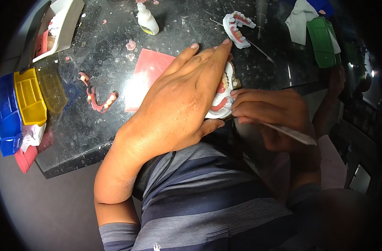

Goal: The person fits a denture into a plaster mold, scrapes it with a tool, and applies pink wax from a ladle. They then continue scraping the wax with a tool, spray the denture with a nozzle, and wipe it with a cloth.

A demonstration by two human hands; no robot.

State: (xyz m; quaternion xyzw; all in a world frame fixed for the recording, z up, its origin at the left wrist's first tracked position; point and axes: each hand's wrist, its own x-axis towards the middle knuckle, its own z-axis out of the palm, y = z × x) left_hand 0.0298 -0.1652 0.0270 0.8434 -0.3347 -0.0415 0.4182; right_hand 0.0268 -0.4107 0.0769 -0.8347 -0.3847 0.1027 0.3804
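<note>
One white-and-pink denture model [223,94], toothed

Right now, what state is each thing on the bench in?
left hand: shut on denture model
right hand: shut on metal tool, tip at the model
white bottle: upright, capped
pink wax sheet: flat on the benchtop
second denture model: lying apart, untouched
yellow box: lid open

No word, brand, number or sign can be read anywhere: the label on the small white bottle [147,19] near the far edge of the surface [94,54] is too blurred to make out, and the coloured boxes at its left edge show no print.
</note>
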